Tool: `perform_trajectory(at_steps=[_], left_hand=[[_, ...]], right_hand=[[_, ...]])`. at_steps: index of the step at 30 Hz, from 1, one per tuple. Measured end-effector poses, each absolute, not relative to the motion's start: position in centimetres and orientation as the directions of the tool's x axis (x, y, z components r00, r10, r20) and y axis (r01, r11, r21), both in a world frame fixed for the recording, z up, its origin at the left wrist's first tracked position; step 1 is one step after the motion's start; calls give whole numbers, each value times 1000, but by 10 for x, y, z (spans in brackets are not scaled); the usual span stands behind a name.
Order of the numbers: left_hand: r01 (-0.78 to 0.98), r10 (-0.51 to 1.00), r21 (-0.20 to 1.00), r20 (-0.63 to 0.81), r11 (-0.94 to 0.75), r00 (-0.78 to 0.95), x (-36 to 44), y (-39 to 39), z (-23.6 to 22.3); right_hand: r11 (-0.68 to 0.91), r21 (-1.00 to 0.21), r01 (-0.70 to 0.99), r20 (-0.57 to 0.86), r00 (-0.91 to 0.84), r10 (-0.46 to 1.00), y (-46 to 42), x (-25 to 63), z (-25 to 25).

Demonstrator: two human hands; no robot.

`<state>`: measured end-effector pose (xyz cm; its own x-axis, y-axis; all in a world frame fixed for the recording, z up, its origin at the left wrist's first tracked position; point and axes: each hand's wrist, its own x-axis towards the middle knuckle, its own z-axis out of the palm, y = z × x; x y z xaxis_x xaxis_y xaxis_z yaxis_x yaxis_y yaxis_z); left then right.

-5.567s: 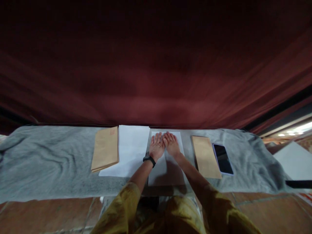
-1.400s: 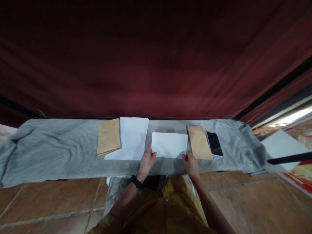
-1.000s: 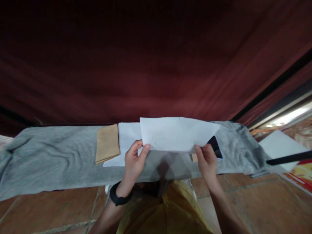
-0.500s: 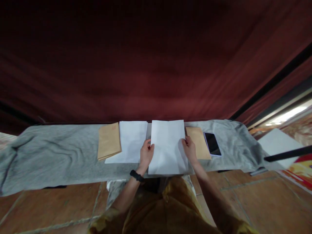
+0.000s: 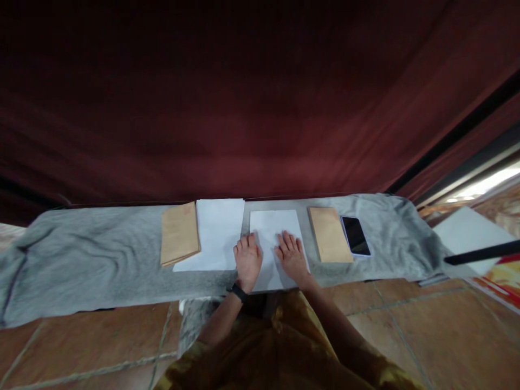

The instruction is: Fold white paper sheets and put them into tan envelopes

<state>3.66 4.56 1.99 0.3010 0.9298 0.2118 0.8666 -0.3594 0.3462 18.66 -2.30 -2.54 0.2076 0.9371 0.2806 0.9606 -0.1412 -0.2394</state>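
A white sheet of paper [image 5: 274, 225] lies flat on the grey cloth [image 5: 101, 260] in front of me. My left hand [image 5: 247, 261] rests palm down on its near left part, fingers stretched out. My right hand [image 5: 291, 257] lies flat on the near right part, fingers spread. Neither hand holds anything. A black band sits on my left wrist.
A stack of white paper [image 5: 215, 233] and a stack of brown envelopes [image 5: 179, 233] lie left of the sheet. One brown envelope [image 5: 329, 234] and a dark phone [image 5: 355, 235] lie to its right. A dark red curtain [image 5: 260, 108] hangs behind. Tiled floor lies below.
The sheet, held up by both hands a second ago, was laid down lengthwise on the cloth. Both hands let go of its edges and now press flat on it.
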Motion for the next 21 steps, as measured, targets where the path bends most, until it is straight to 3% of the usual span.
perform_trajectory(at_steps=[3,6,18,21], left_hand=[[750,805,294,251,-593,538,52,39,12],[678,741,306,190,-668,645,69,34,-1],[822,876,306,196,-481,440,47,54,-18],[797,855,309,168,-519,491,72,55,-14]], right_hand=[[-136,-214,967,259,190,947,-25,183,-30],[-120,-196,973,240,166,957,-27,187,-30],[-254,-254,933,319,329,889,-50,201,-43],[-255,-279,926,334,343,878,-54,199,-42]])
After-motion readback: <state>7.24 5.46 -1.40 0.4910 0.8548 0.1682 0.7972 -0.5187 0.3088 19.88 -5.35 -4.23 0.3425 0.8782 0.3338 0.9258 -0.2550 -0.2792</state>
